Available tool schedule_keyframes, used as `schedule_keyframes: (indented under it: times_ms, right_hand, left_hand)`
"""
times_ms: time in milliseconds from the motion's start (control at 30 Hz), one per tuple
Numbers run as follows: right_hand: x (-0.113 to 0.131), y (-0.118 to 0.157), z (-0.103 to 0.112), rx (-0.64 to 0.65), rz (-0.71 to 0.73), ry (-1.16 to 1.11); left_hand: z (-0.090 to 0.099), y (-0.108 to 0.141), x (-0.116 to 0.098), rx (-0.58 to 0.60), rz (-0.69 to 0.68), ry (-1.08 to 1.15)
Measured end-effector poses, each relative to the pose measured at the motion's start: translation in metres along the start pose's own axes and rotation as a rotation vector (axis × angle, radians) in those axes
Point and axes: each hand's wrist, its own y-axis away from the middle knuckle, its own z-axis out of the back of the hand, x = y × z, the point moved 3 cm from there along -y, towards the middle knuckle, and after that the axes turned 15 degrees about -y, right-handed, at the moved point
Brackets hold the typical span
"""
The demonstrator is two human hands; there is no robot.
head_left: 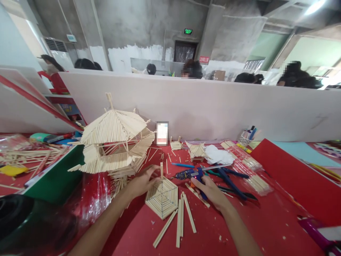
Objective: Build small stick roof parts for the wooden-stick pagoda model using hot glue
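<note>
My left hand [144, 181] is curled at the upper left edge of a flat hexagon of wooden sticks [162, 202]. Its fingertips close on a short pair of upright sticks [161, 171] at the hexagon's far edge. In my right hand [209, 190] is a blue hot glue gun [188, 174], its nozzle pointing left, close to the foot of the upright sticks. A pale glue stick [218, 167] juts from the gun's back. Several loose wooden sticks [180, 220] lie just in front of the hexagon.
A roofed stick pavilion [114, 142] stands at left, beside a green board [53, 181]. Pliers [234, 181], a small stick model [196, 151], white tissue [218, 155] and bagged sticks [253, 176] lie behind and right. A dark round object [34, 224] sits front left; a white partition [202, 106] closes the back.
</note>
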Motion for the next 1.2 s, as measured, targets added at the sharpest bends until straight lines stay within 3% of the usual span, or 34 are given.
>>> schedule_keyframes:
  times_ms: [167,433,567,733,967,1200]
  right_hand:
    - [0.006,0.008,0.004,-0.052,0.057,0.037]
    - [0.0,0.008,0.0,0.04,0.084,0.043]
    - [0.004,0.011,-0.006,0.0,0.121,0.083]
    - [0.006,0.016,-0.019,0.008,0.101,0.102]
    - [0.009,0.017,-0.034,0.125,0.19,0.191]
    - [0.007,0.019,-0.031,0.142,0.132,0.137]
  left_hand:
    - [0.011,0.011,-0.007,0.045,0.058,-0.214]
    - [0.015,0.024,-0.02,0.089,0.311,-0.475]
    - [0.015,0.027,-0.022,0.119,0.381,-0.443]
    - [0.006,0.031,-0.008,0.228,0.313,-0.151]
    - [0.01,0.028,-0.002,0.091,0.07,0.044]
    - [0.0,0.025,0.006,0.079,0.022,0.161]
